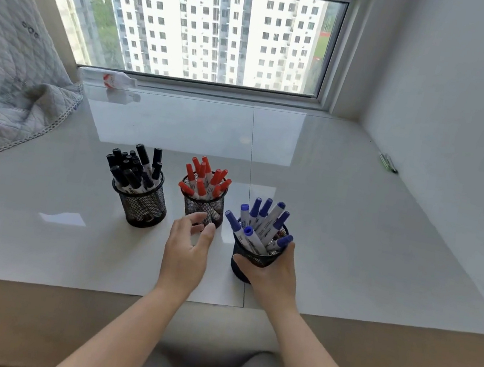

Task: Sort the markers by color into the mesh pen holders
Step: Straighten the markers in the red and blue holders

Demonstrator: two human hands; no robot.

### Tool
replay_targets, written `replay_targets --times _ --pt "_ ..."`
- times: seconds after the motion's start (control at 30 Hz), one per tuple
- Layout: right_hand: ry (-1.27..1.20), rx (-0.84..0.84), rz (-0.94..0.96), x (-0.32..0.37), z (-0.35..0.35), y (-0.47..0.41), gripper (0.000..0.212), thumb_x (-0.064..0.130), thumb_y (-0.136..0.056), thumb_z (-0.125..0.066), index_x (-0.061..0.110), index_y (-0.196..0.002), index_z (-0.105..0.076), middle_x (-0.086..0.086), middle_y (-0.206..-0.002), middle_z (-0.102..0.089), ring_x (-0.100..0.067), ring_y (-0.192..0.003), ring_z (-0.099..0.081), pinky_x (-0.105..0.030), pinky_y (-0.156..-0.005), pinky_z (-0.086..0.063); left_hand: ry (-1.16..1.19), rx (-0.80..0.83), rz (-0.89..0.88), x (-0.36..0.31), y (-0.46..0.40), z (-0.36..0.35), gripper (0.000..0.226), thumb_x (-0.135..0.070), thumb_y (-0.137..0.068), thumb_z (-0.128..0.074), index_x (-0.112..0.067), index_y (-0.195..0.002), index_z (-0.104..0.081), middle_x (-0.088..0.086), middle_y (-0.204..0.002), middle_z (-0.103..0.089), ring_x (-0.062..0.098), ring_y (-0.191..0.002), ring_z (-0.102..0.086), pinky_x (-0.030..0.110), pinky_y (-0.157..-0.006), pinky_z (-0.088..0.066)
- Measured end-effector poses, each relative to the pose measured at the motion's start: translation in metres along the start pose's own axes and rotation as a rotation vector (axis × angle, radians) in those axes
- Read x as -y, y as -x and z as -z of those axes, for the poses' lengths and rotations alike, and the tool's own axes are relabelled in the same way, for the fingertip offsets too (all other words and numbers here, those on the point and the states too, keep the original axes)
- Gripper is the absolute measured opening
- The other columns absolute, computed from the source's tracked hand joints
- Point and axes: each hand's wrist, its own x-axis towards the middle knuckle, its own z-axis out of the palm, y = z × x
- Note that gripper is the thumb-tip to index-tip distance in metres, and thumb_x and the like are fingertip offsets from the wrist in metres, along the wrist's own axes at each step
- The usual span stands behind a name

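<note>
The big white desk (337,229) holds three mesh pen holders in a row. The black holder (144,206) on my left is full of black markers (133,167). The red holder (204,209) in the middle is full of red markers (204,177). The blue holder (249,260) is nearest me, full of blue markers (259,223).

My right hand (273,271) is wrapped around the blue holder, gripping its side. My left hand (188,250) holds nothing; its fingers are loose and spread, just in front of the red holder.

I think the sorting is done, since I see no loose markers near me. The blue markers lean out a lot. If I tip or slide this holder too fast, they could spill. My left hand could also bump the red holder and knock it over.
</note>
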Motion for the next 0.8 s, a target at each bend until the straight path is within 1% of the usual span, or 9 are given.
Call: replay_targets --times 0.07,0.13,0.2,0.27,0.3,0.37,0.43,0.6,0.8 --pt "-0.039 0.026 -0.003 -0.001 0.004 0.001 0.08 0.042 -0.05 -0.082 0.037 -0.117 -0.038 0.014 -0.117 -0.053 -0.008 -0.109 -0.053 -0.021 -0.084 -0.045 0.076 -0.024 -0.08 -0.016 0.003 0.002 0.012 -0.028 -0.092 -0.053 -0.038 -0.099 -0.051 -0.006 -0.109 -0.054 -0.01 -0.093 -0.052 -0.001 -0.07 -0.037" --pt "-0.086 0.065 -0.006 -0.002 0.012 0.004 0.098 0.037 -0.056 -0.085 0.033 -0.135 -0.027 0.015 -0.125 -0.045 -0.003 -0.116 -0.046 -0.016 -0.089 -0.039 0.121 -0.025 -0.165 -0.028 0.006 0.003 0.014 -0.034 -0.089 -0.056 -0.044 -0.098 -0.049 -0.009 -0.108 -0.055 -0.011 -0.095 -0.053 0.001 -0.07 -0.04" --pt "-0.083 0.081 0.03 0.002 0.022 0.006 0.102 0.049 -0.063 -0.077 0.03 -0.143 -0.016 0.019 -0.126 -0.037 0.001 -0.116 -0.04 -0.013 -0.091 -0.034 0.061 -0.012 -0.244 -0.037 0.005 0.004 0.019 -0.039 -0.084 -0.058 -0.041 -0.102 -0.052 -0.015 -0.108 -0.055 -0.006 -0.1 -0.053 0.006 -0.075 -0.043" --pt "-0.109 0.032 0.078 0.011 0.032 0.003 0.092 0.065 -0.067 -0.061 0.028 -0.142 -0.02 0.021 -0.124 -0.038 0.004 -0.112 -0.043 -0.013 -0.087 -0.037 -0.142 -0.003 -0.381 -0.043 0.002 0.004 0.026 -0.034 -0.082 -0.065 -0.031 -0.107 -0.057 -0.017 -0.106 -0.056 0.002 -0.103 -0.051 0.01 -0.081 -0.039" --pt "-0.129 -0.006 0.091 0.016 0.037 -0.001 0.081 0.063 -0.072 -0.057 0.027 -0.139 -0.027 0.018 -0.123 -0.041 0.002 -0.11 -0.046 -0.013 -0.083 -0.041 -0.284 0.006 -0.474 -0.045 -0.001 0.003 0.026 -0.032 -0.082 -0.067 -0.026 -0.106 -0.061 -0.015 -0.104 -0.059 0.007 -0.103 -0.051 0.014 -0.084 -0.039" --pt "-0.086 -0.078 0.11 0.03 0.045 -0.015 0.047 0.044 -0.085 -0.056 0.025 -0.126 -0.042 0.009 -0.117 -0.05 -0.005 -0.103 -0.052 -0.012 -0.074 -0.043 -0.55 0.046 -0.628 -0.049 -0.006 0.001 0.025 -0.033 -0.081 -0.068 -0.021 -0.103 -0.066 -0.009 -0.101 -0.065 0.016 -0.104 -0.054 0.027 -0.084 -0.044" --pt "0.066 -0.086 0.105 0.042 0.052 -0.035 0.031 0.031 -0.089 -0.055 0.02 -0.118 -0.05 0.004 -0.11 -0.054 -0.012 -0.097 -0.054 -0.018 -0.074 -0.042 -0.695 0.112 -0.663 -0.051 -0.01 0.0 0.026 -0.038 -0.083 -0.064 -0.021 -0.102 -0.068 -0.007 -0.1 -0.068 0.018 -0.106 -0.056 0.036 -0.085 -0.045" --pt "0.373 0.152 0.079 0.064 0.057 -0.068 0.025 0.026 -0.089 -0.054 0.014 -0.109 -0.062 0.0 -0.094 -0.064 -0.014 -0.088 -0.056 -0.025 -0.077 -0.043 -0.763 0.188 -0.64 -0.046 -0.019 -0.006 0.03 -0.044 -0.089 -0.051 -0.024 -0.109 -0.063 -0.009 -0.103 -0.064 0.015 -0.104 -0.052 0.03 -0.089 -0.038" --pt "0.433 0.251 0.093 0.068 0.05 -0.075 0.02 0.026 -0.089 -0.055 0.013 -0.102 -0.063 -0.002 -0.088 -0.066 -0.018 -0.08 -0.062 -0.025 -0.071 -0.045 -0.77 0.238 -0.631 -0.042 -0.035 -0.013 0.035 -0.046 -0.091 -0.048 -0.024 -0.116 -0.058 -0.007 -0.109 -0.061 0.014 -0.102 -0.05 0.028 -0.087 -0.038"
